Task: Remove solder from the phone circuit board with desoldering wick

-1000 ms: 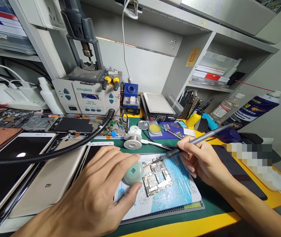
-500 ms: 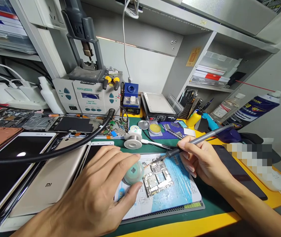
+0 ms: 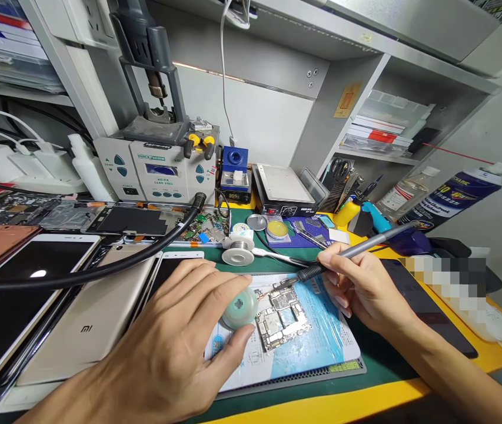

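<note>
My left hand (image 3: 180,330) is closed around a round, pale green spool of desoldering braid (image 3: 239,308), thumb below and fingers above. A thin strip of copper-coloured braid (image 3: 265,292) runs from the spool to the upper edge of a phone logic board (image 3: 282,321). Pinched in my right hand (image 3: 356,282) is a slim grey soldering iron (image 3: 372,240) with a black ribbed grip. Its tip points down-left and meets the braid at the board's top edge; exact contact is too small to make out. The board lies on a blue and white booklet (image 3: 321,341).
Behind stand a solder wire reel (image 3: 237,257), a tin of yellow paste (image 3: 277,229), a hot plate (image 3: 283,188) and a hot-air station (image 3: 158,171). A thick black hose (image 3: 113,277) crosses over several phones (image 3: 78,312) on the left. A dark tablet (image 3: 427,312) lies right.
Both hands, the spool and the iron keep almost the same positions. The view has shifted very slightly.
</note>
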`<state>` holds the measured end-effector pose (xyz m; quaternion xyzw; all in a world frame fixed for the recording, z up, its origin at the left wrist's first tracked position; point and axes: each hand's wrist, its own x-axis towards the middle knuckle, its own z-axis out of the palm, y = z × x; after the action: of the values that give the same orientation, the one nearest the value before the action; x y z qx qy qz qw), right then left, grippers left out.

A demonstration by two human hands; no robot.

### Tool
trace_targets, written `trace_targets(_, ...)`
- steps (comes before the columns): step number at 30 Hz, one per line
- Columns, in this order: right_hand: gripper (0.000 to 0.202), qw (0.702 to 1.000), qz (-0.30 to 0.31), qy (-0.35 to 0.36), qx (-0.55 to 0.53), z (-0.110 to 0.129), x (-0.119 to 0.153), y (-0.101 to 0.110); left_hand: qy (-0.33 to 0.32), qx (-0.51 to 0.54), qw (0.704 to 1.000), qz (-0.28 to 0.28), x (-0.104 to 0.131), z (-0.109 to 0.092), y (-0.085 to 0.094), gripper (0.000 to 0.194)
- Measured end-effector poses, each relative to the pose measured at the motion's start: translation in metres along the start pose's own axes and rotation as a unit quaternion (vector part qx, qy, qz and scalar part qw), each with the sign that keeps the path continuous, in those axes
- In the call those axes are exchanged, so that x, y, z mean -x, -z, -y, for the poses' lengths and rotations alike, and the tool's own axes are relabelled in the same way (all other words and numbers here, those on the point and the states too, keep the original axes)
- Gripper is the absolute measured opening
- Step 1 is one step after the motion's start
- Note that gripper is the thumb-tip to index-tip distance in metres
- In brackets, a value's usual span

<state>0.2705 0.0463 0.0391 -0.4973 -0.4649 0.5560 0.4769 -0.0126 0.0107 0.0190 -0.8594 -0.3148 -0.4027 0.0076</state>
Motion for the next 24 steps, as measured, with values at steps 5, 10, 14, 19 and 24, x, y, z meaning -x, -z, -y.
trace_targets(5, 0.042, 1.0, -0.001, 0.003, -0.001, -0.0007, -0.0005, -0.0002, 0.001, 0.004, 1.0, 0.0, 0.0011, 0.0004, 0.0014, 0.034)
trace_targets(10, 0.042, 1.0, 0.001, 0.0, 0.0, -0.0014, -0.0008, -0.0008, -0.004, -0.001, 1.0, -0.003, -0.0002, 0.0006, 0.0009, 0.033)
trace_targets(14, 0.042, 1.0, 0.003, 0.002, 0.003, 0.0001, 0.0009, -0.0015, -0.001, 0.0, 1.0, 0.001, -0.0003, 0.0002, -0.0001, 0.033)
trace_targets(19, 0.042, 1.0, -0.001, 0.004, 0.006, 0.0002, 0.0011, -0.0021, -0.003, 0.003, 1.0, -0.001, -0.0005, 0.0003, -0.0006, 0.034)
trace_targets(24, 0.041, 1.0, 0.0, 0.007, 0.006, -0.0016, -0.0004, -0.0016, -0.003, 0.008, 1.0, -0.003, -0.0021, 0.0006, -0.0008, 0.033)
